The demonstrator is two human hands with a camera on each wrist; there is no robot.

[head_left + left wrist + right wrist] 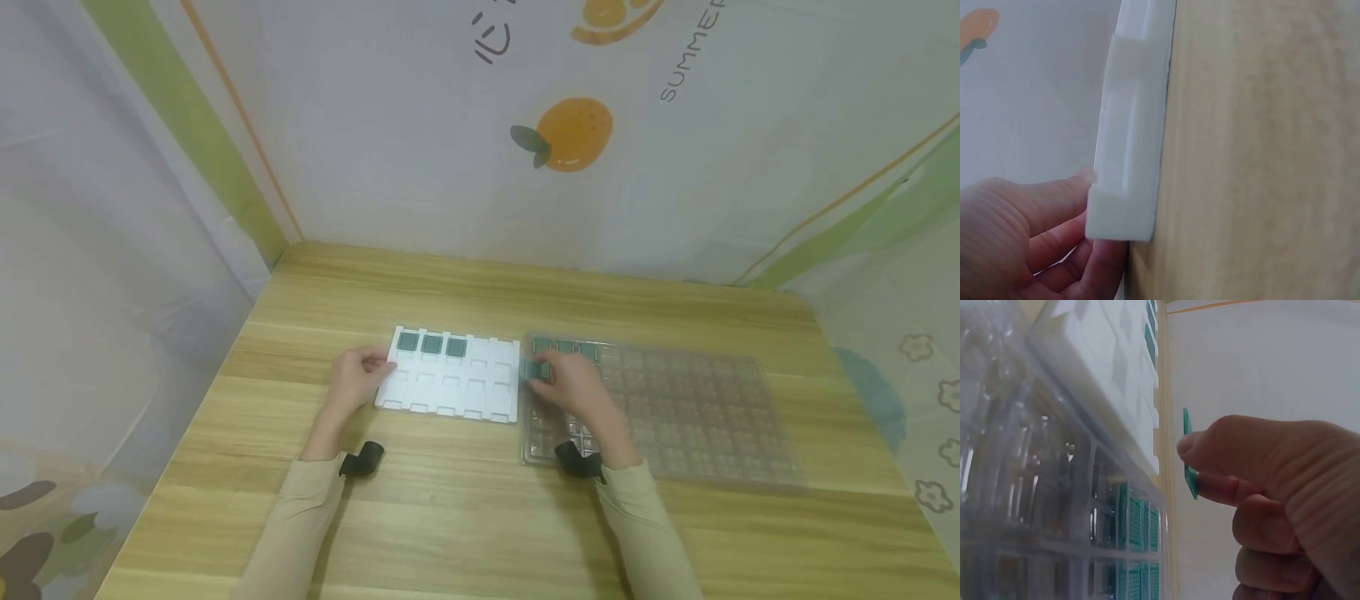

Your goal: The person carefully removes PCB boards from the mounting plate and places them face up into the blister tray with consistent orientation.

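Observation:
My left hand (354, 382) holds the white compartment tray (457, 364) by its left edge. In the left wrist view the thumb lies at the rim of the tray's white side wall (1125, 212), and the fingers curl beneath its corner. Three dark green square chips (432, 343) sit in the tray's back row, from the left. Between thumb and fingertips my right hand (573, 385) pinches a thin green chip (1189, 478), seen edge-on in the right wrist view. This hand is over the left end of the clear plastic tray (705, 417), where more green chips (1132, 519) sit in pockets.
The trays lie side by side on a wooden table (465, 517), the clear one on the right. White printed curtains (420, 167) hang behind the table and at both sides. Black wrist cameras (363, 459) sit on both forearms, near the tabletop.

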